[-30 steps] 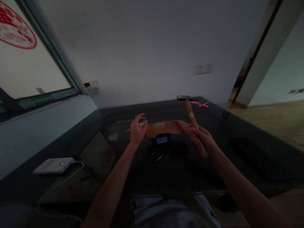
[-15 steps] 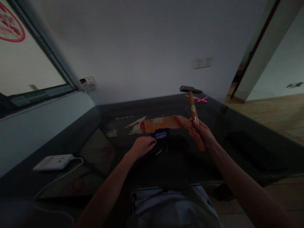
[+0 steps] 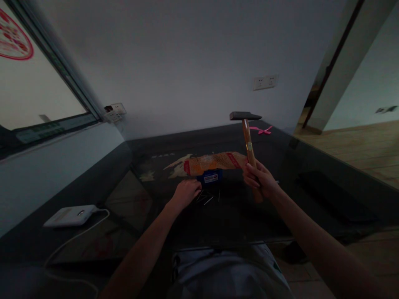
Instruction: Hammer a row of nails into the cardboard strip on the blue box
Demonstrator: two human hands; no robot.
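Observation:
A hammer (image 3: 249, 145) with a wooden handle and dark metal head stands nearly upright in my right hand (image 3: 260, 179), whose fingers wrap round the lower handle. My left hand (image 3: 187, 192) is closed beside a small blue box (image 3: 211, 177); whatever its fingers may hold is too small and dark to make out. Several thin nails (image 3: 208, 200) lie on the dark table just right of my left hand. Behind the blue box stretches a crumpled orange-brown wrapper (image 3: 215, 162) with red bands, its right end passing behind my right hand.
A white device (image 3: 71, 216) with a white cable lies on the table (image 3: 218, 224) at the left. A pink ribbon (image 3: 264, 131) is near the back right edge. A dark flat object (image 3: 336, 197) lies at the right. Sockets (image 3: 265, 82) are on the wall behind.
My right hand and the hammer have shifted slightly left, and the hammer stands a little lower at its handle end. My left hand has moved slightly left, away from the nails.

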